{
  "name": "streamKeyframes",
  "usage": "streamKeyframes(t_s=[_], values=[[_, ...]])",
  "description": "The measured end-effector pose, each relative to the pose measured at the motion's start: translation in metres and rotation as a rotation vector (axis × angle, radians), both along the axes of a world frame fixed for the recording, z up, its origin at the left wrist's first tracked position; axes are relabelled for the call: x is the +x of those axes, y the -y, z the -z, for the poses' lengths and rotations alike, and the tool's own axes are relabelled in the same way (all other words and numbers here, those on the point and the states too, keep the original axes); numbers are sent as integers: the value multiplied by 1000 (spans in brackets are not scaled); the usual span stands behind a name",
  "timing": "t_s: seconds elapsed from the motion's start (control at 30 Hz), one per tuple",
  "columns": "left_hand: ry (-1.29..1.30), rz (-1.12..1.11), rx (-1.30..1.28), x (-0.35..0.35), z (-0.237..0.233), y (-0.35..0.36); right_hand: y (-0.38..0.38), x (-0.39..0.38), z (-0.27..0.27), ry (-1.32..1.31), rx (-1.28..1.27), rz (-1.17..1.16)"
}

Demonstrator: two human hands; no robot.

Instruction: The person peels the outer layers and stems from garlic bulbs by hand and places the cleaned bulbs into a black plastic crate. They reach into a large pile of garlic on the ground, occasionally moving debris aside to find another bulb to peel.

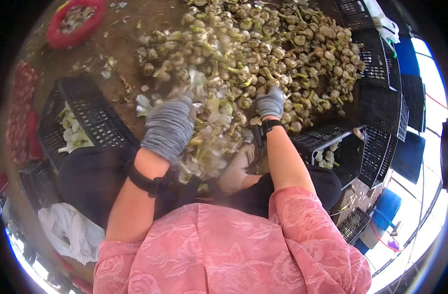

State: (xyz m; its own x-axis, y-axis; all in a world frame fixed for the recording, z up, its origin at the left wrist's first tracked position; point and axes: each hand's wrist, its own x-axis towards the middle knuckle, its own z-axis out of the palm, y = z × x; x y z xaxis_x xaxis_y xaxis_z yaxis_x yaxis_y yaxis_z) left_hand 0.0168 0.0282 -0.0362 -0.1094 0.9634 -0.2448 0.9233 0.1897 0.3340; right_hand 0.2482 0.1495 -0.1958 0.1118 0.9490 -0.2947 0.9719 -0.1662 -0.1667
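Observation:
A big heap of garlic bulbs [312, 39] with short green stems lies on the ground before me. My right hand [270, 102], in a grey knit glove, is at the near side of the heap, its fingers curled round a garlic bulb largely hidden by them. My left hand [171, 123], gloved alike, is to the left over loose pale skins [211, 117]. Motion smears its fingertips, beside a whitish piece [197, 81]; I cannot make out whether they grip it. More skins lie between my hands, near my shoe [236, 171].
A black crate [94, 105] on my left holds pale bulbs; another black crate [349, 152] at right has some too. Further crates [380, 105] line the right side. A red ring-shaped bundle [77, 39] lies far left, a white plastic bag [69, 232] near left.

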Motion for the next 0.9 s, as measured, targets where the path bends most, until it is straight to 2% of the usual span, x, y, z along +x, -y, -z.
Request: streamKeyframes(t_s=[0.03, 0.07, 0.13, 0.2, 0.23, 0.27, 0.33, 0.37, 0.4, 0.47, 0.5, 0.53, 0.57, 0.6, 0.67, 0.73, 0.83, 0.87, 0.9], values=[[27, 9, -98, 0, -3, -2, 7, -14, 3, -4, -232, -39], [56, 17, -191, -2, -4, -4, 25, -23, 3, 63, -272, -137], [68, 44, -112, -3, 13, 1, 28, -11, 65, -64, -490, 126], [85, 25, -55, -3, 16, 3, 31, -12, 47, 117, -311, -232], [119, 35, -119, -5, 13, 3, 24, -16, 39, -152, -281, -63], [119, 34, -116, -5, 11, 5, 18, -13, 27, -173, -276, -134], [117, -12, 24, -4, 10, 6, 0, -22, -8, -438, -306, -227], [247, -34, 66, -5, 16, 7, -3, -28, -29, -796, -386, -232], [243, -42, 84, -4, 14, 6, -2, -38, -61, -1157, -467, -239], [281, -151, 75, 2, 5, 4, 6, -54, -140, -1271, -676, -261], [280, -154, 92, 2, -1, 3, 14, -56, -170, -1279, -697, -277], [563, -137, 100, 2, -9, 3, 23, -57, -193, -1286, -717, -291], [845, -113, 106, 3, -18, 3, 31, -58, -208, -1165, -591, -353], [1126, -83, 109, 4, -23, 3, 43, -60, -211, -1301, -506, -268], [1106, -65, 224, 12, -29, 11, 61, -57, -218, -1359, -378, -243], [710, 20, 599, 19, -35, 22, 77, -62, -222, -1339, -298, -147], [787, -27, 608, 18, -36, 28, 79, -64, -217, -1422, -299, -119], [829, -50, 611, 17, -35, 29, 79, -64, -220, -1443, -316, -180], [756, -3, 692, 15, -35, 29, 78, -63, -224, -1461, -331, -244]])
